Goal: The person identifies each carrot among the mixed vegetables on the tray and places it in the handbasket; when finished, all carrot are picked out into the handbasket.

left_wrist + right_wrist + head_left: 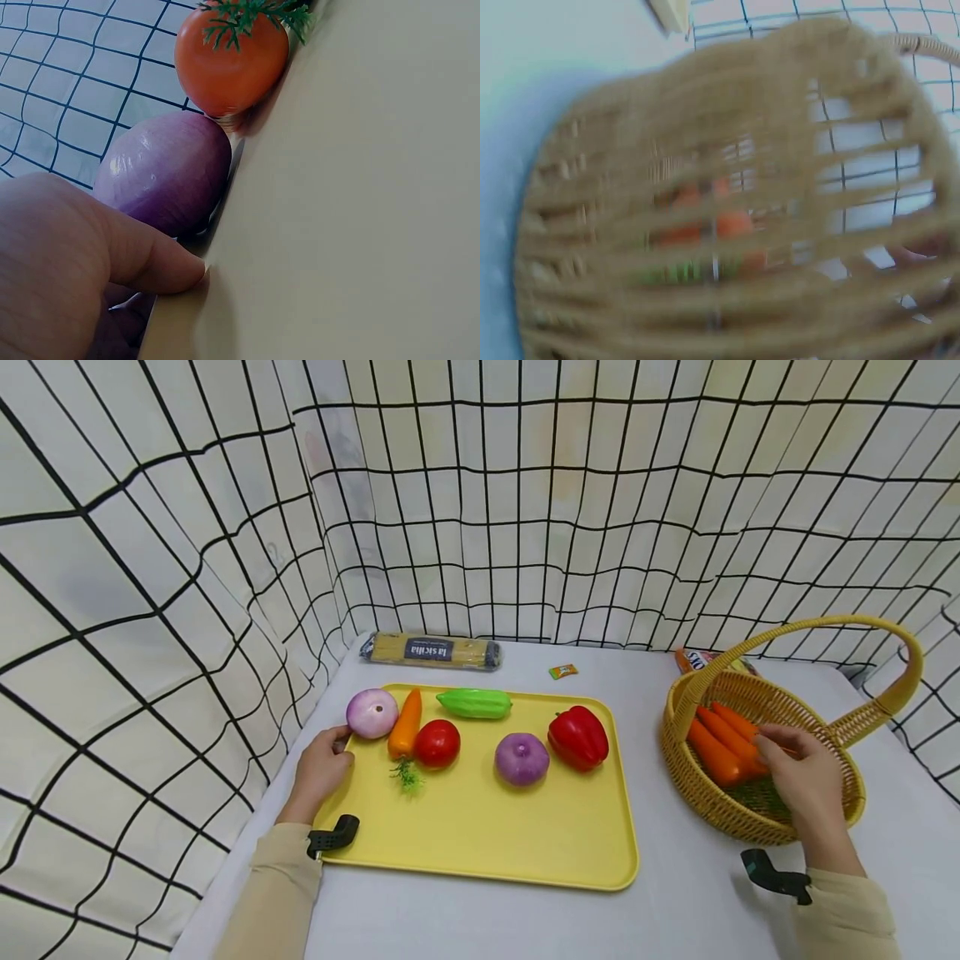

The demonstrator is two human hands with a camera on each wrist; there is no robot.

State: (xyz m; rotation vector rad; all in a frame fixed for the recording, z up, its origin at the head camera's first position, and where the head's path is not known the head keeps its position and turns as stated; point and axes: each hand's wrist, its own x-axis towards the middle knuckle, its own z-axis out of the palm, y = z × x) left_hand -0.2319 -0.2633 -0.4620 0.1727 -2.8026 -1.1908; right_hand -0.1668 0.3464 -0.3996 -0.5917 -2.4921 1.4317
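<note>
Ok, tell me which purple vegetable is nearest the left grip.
The purple onion at the tray's far left corner, close to the left grip; the other purple vegetable sits farther right, beside the red pepper.

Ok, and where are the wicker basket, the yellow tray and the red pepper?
Wicker basket (688, 787): head view, on its outer wall.
Yellow tray (487, 831): head view, on its bare floor.
Red pepper (578, 739): head view, mid-body.

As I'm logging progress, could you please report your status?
Left hand gripping yellow tray. Right hand at carrots in wicker basket, grip unclear. Raised handle arches over basket.
</note>
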